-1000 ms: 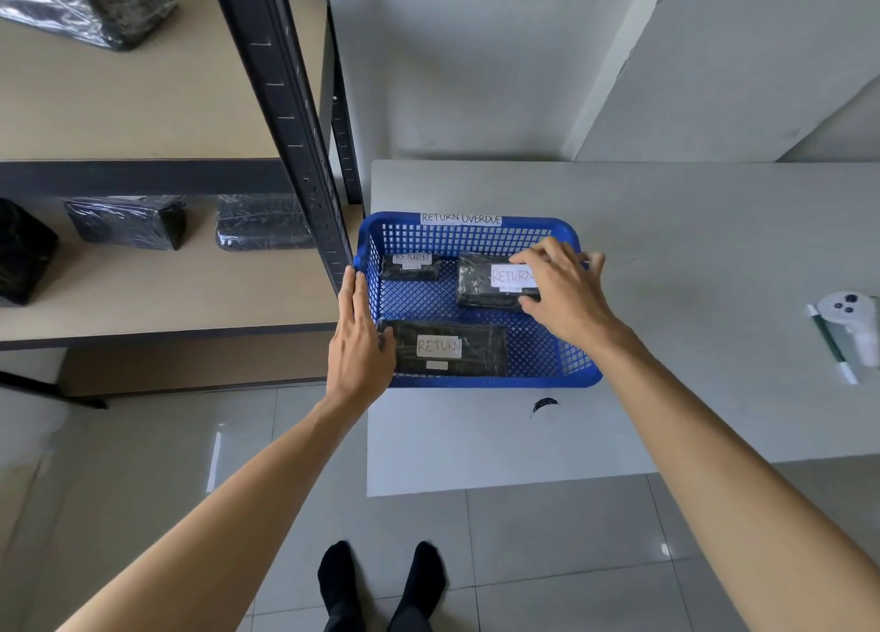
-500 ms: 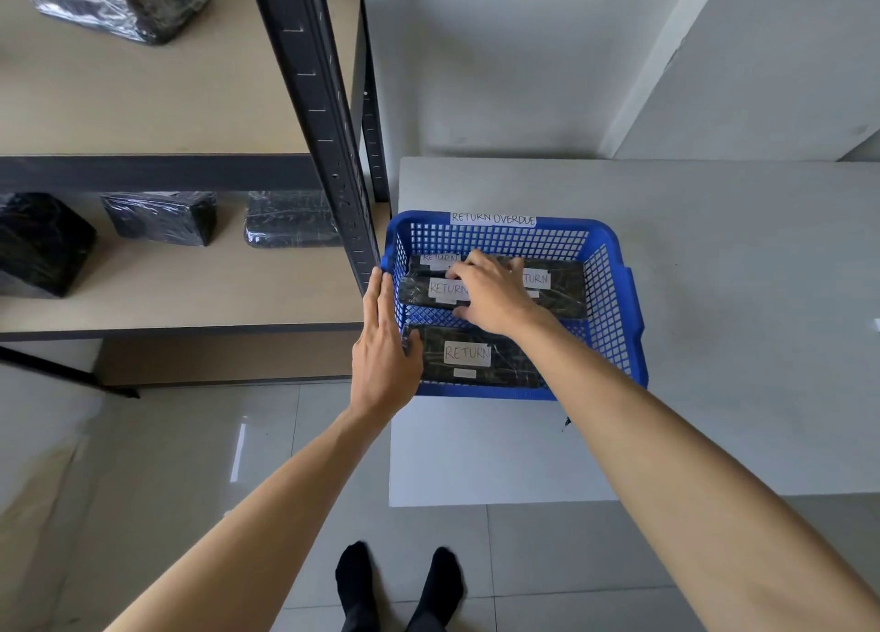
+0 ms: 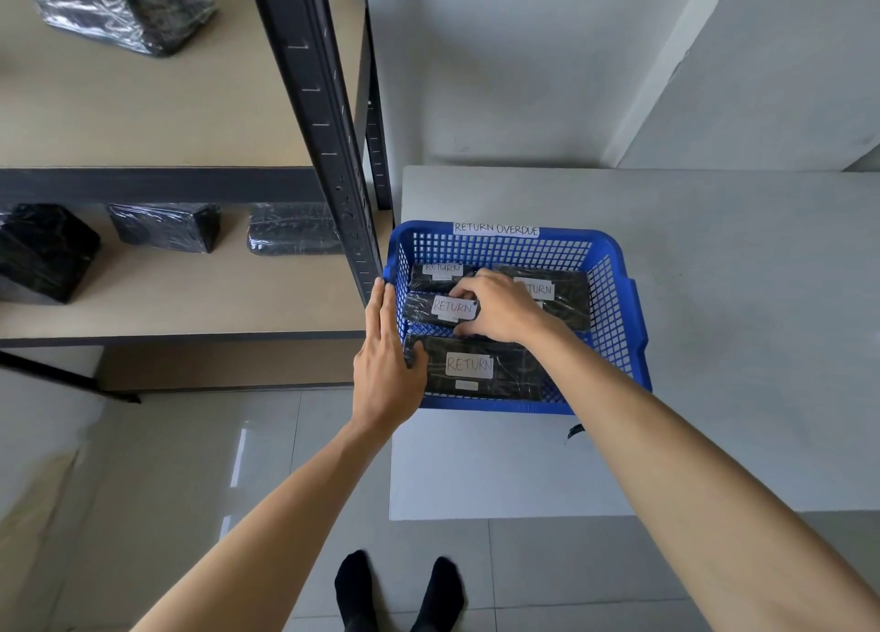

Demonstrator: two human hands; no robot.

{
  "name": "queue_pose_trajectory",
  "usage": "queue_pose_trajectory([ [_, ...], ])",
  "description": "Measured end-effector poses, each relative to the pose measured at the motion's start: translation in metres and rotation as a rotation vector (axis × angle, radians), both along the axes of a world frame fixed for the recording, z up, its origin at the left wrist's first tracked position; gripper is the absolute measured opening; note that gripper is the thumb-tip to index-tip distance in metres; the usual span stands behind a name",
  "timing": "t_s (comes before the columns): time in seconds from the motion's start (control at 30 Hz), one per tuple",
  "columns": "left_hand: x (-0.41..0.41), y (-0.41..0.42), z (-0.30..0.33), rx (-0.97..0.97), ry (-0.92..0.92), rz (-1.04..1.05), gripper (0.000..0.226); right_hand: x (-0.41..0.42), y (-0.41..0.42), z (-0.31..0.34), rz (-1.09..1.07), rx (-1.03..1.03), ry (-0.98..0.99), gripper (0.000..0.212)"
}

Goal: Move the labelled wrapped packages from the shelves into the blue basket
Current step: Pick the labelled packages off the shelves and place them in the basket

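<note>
In the blue basket (image 3: pixel 625 283), right hand (image 3: pixel 501 308) grips a labelled package (image 3: pixel 425 308); left hand (image 3: pixel 385 367) flat on rim.

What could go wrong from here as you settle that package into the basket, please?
The blue basket sits at the table's left edge; a sideways push could slide it off, though the left hand rests on its wall. The package the right hand grips may end up tilted on its neighbours in the crowded basket.

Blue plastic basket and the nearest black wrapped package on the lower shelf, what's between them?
Head view: a black metal upright post stands between the blue basket and wrapped package.
</note>
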State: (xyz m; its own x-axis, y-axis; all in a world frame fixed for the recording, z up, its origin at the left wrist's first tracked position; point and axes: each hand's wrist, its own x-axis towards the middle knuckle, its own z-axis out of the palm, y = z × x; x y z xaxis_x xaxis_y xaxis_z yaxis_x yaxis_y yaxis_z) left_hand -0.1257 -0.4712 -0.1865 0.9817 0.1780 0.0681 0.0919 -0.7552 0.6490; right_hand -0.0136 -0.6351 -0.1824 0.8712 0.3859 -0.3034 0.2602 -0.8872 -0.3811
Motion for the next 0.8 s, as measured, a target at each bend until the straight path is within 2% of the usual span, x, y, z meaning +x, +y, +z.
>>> queue_pose_trajectory([
  [0.17, 0.0, 0.0, 0.0, -0.004, -0.004, -0.01, 0.083, 0.002, -0.005, 0.001, -0.037, 0.046, 0.168, 0.061],
  [0.27, 0.001, 0.001, -0.002, -0.003, -0.006, -0.015, 0.085, 0.004, -0.007, 0.001, -0.093, 0.164, 0.284, 0.053],
  [0.4, 0.001, 0.001, -0.003, -0.006, 0.0, -0.009, 0.085, 0.0, -0.004, -0.009, -0.13, 0.18, 0.179, 0.03],
  [0.67, 0.0, 0.001, -0.002, -0.005, -0.003, -0.008, 0.084, -0.005, -0.002, -0.006, -0.054, 0.157, 0.164, 0.033],
  [0.73, 0.0, 0.001, -0.002, -0.005, -0.004, -0.011, 0.083, -0.007, -0.007, -0.004, -0.075, 0.223, 0.153, 0.034],
  [0.8, 0.001, 0.002, -0.003, -0.011, 0.001, -0.01, 0.083, -0.009, -0.017, 0.001, -0.152, 0.319, 0.035, 0.033],
])
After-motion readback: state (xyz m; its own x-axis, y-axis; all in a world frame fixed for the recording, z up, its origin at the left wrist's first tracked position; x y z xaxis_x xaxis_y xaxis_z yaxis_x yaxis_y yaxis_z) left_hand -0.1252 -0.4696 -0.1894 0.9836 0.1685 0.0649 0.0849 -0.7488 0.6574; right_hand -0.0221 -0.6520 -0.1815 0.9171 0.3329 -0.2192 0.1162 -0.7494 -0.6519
